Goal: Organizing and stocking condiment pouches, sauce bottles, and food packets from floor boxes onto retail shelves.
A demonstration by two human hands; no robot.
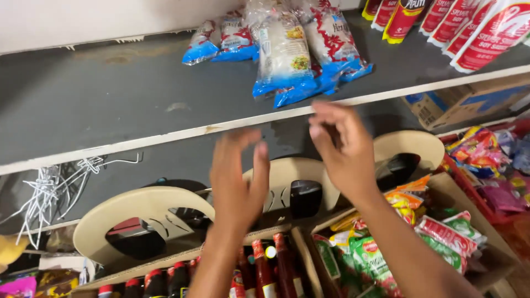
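Left hand [238,177] and right hand [341,148] raised, apart, fingers loosely spread, both empty; nearest, above them, clear blue-ended noodle packets [287,55] on grey shelf [110,105].

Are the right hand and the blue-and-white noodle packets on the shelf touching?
Apart. The head view shows the right hand raised, fingers curled on nothing, below the shelf's front edge; the noodle packets lie farther back on top.

We have a single view, from a camera worn on the head, looking forward and down onto the grey shelf [110,105] from close range. Below the shelf's front edge we see boxes of goods; above its back edge, a strip of pale wall.
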